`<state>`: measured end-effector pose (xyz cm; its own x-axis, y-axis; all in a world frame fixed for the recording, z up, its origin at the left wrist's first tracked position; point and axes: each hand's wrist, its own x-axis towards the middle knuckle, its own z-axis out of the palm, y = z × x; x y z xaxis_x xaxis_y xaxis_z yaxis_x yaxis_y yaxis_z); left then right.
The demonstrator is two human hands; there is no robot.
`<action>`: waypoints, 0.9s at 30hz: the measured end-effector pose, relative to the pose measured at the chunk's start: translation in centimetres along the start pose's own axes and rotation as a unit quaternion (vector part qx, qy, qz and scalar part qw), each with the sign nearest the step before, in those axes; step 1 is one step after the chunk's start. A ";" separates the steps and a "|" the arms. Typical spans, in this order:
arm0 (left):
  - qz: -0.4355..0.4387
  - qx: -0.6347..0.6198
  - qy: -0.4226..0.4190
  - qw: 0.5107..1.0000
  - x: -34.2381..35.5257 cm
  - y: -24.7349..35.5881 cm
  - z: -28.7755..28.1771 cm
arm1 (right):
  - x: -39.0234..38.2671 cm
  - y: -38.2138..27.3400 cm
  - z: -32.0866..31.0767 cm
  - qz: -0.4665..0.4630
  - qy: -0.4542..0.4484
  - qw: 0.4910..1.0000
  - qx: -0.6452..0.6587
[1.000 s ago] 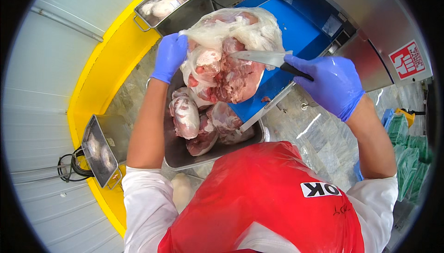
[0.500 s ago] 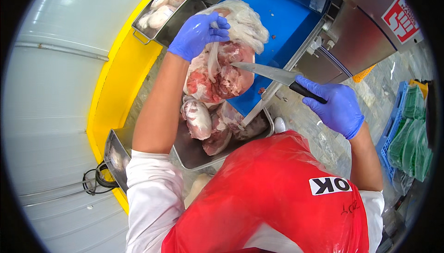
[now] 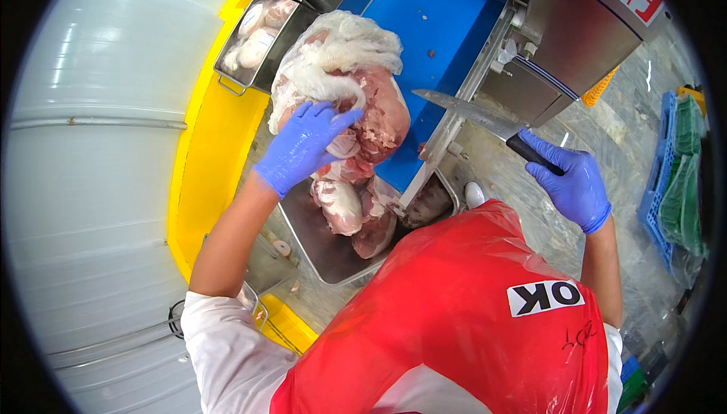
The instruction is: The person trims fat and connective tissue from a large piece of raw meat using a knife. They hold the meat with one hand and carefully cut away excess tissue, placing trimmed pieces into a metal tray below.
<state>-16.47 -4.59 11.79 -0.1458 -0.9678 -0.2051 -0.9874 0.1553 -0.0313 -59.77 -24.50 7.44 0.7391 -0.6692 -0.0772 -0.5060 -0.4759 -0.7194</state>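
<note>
Ideally, the spread left hand (image 3: 301,147) steadies the plastic-draped pink meat (image 3: 385,115) while the right hand (image 3: 569,185) holds the black-handled steel knife (image 3: 478,115) clear

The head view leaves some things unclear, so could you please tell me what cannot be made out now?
In the head view:
Large meat piece, far side: mostly covered by crumpled plastic.
Left hand, palm: hidden by its back; whether it grips the plastic is unclear.
Metal tray, near side: partly behind the red apron.
Lower-left steel bin: partly behind the left forearm.
</note>
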 end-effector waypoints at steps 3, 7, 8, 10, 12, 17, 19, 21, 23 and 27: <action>0.001 -0.051 -0.052 0.997 1.2 -1.7 1.3 | -0.4 0.4 0.7 -0.006 -0.012 0.999 0.034; -0.020 -0.133 0.066 0.989 3.9 -4.9 3.7 | -0.9 0.5 1.2 -0.017 -0.028 0.996 0.079; -0.063 -0.176 0.075 0.980 4.3 -5.6 4.1 | -1.1 0.6 1.2 -0.019 -0.035 0.995 0.093; -0.143 -0.260 0.091 0.951 5.4 -6.3 4.3 | -1.4 1.4 2.3 -0.065 -0.035 0.988 0.136; -0.248 -0.391 0.085 0.882 5.8 -6.6 4.7 | -1.6 1.6 2.6 -0.085 -0.057 0.985 0.140; -0.315 -0.525 0.137 0.779 6.3 -7.5 4.7 | -1.5 0.4 3.0 -0.096 -0.127 0.983 0.094; -0.320 -0.577 0.160 0.734 6.0 -8.4 5.0 | -0.9 -0.1 3.2 -0.102 -0.131 0.983 0.076; -0.335 -0.615 0.194 0.687 5.8 -8.5 5.4 | -0.5 -0.5 3.7 -0.093 -0.117 0.987 0.060; -0.343 -0.654 0.222 0.636 5.9 -8.5 5.7 | -0.2 -0.2 4.2 -0.092 -0.105 0.988 0.071; -0.359 -0.691 0.269 0.567 6.1 -8.4 5.9 | -0.2 -0.1 4.0 -0.066 -0.097 0.990 0.082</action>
<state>-8.72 -10.58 5.07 0.6939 -0.6610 -0.2855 0.1446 -0.2604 0.9546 -58.05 -21.98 4.77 0.8732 -0.4782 -0.0944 -0.3322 -0.4420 -0.8332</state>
